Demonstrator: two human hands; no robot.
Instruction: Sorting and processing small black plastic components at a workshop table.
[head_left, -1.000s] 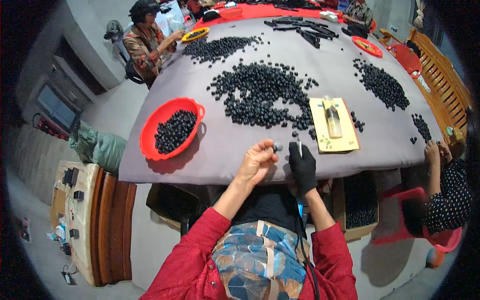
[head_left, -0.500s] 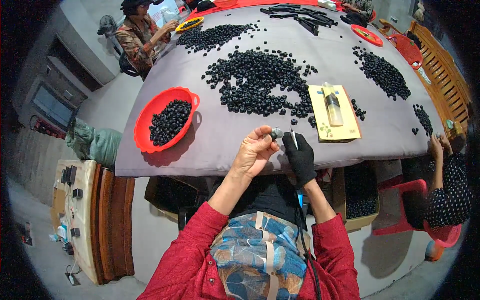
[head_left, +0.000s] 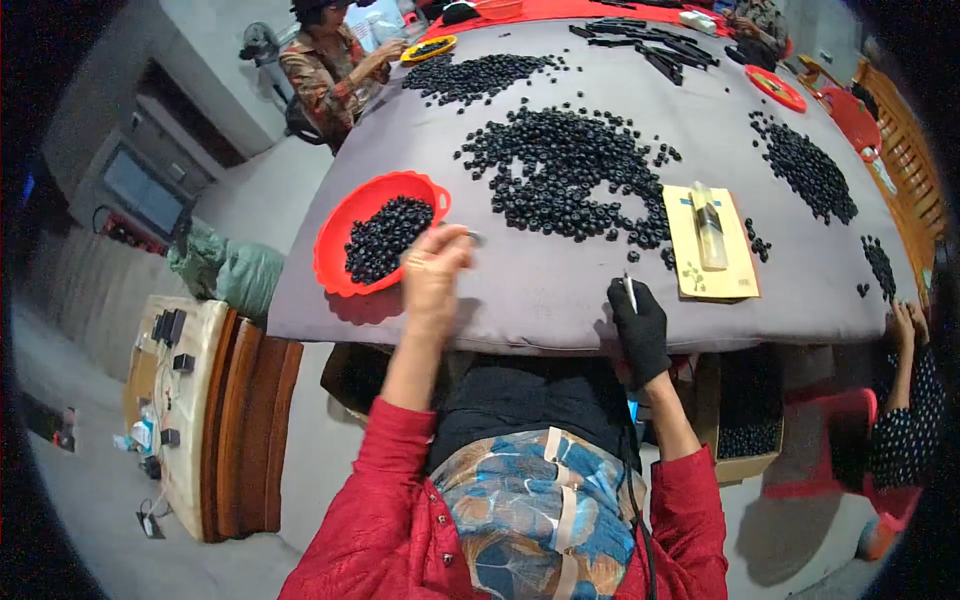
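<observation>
My left hand [head_left: 437,268] is beside the red bowl [head_left: 330,225] at its right rim, fingers pinched and blurred by motion. A small grey, shiny piece [head_left: 474,237] shows at its fingertips; whether a bead is also in the pinch is hidden. Small black beads [head_left: 385,240] fill part of the bowl. My right hand [head_left: 642,332], in a black glove, rests near the table's front edge, closed round a thin white pen-like tool [head_left: 629,290] pointing away from me. A large spread of loose black beads [head_left: 560,170] lies beyond both hands.
To the right of the beads lies a yellow booklet or box [head_left: 690,280] with a clear tube [head_left: 711,235] on it. More bead piles [head_left: 805,175] dot the grey tablecloth [head_left: 520,300]. Other people sit at the far left [head_left: 325,75] and right [head_left: 905,400]. Beneath the table stands a bead-filled carton [head_left: 750,440].
My left hand has moved left from beside my right hand to the red bowl. My right hand stays low with its tool. The whole view has shifted slightly.
</observation>
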